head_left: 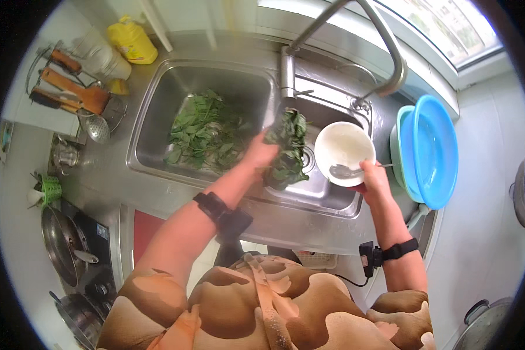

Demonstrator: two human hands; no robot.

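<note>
My left hand is closed on a bunch of dark, wet-looking leafy greens, held over the divider and the left part of the right-hand basin. More loose green leaves lie in the larger left basin. With my right hand I grip the rim of a white bowl, tilted toward me above the right basin. A metal spoon rests inside it, its handle under my thumb. The bowl looks nearly empty apart from the spoon.
A tall metal faucet arches over the right basin. Blue and pale green plastic basins stand on edge at the right. At the left are a yellow jug, a rack of utensils and a frying pan.
</note>
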